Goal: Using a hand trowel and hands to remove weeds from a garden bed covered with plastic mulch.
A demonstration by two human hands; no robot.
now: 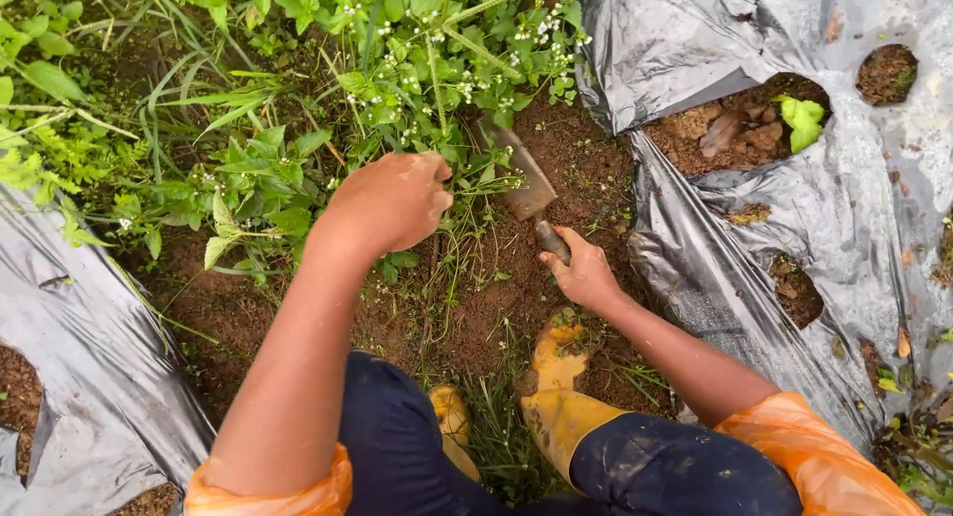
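Note:
My left hand (392, 200) is closed around a bunch of green weeds (437, 89) with tiny white flowers, gripping their stems just above the brown soil. My right hand (583, 273) holds the handle of a short, muddy hand hoe (521, 174). The hoe's flat blade points into the soil at the base of the weeds, right beside my left hand. My arms come in from the bottom, with orange sleeves pushed up to the elbows.
Black plastic mulch sheets (754, 228) flank the soil strip on the right and lower left (69, 337), with planting holes; one hole holds a small green seedling (800, 119). My yellow boots (556, 377) stand on the soil below. Dense weeds fill the upper left.

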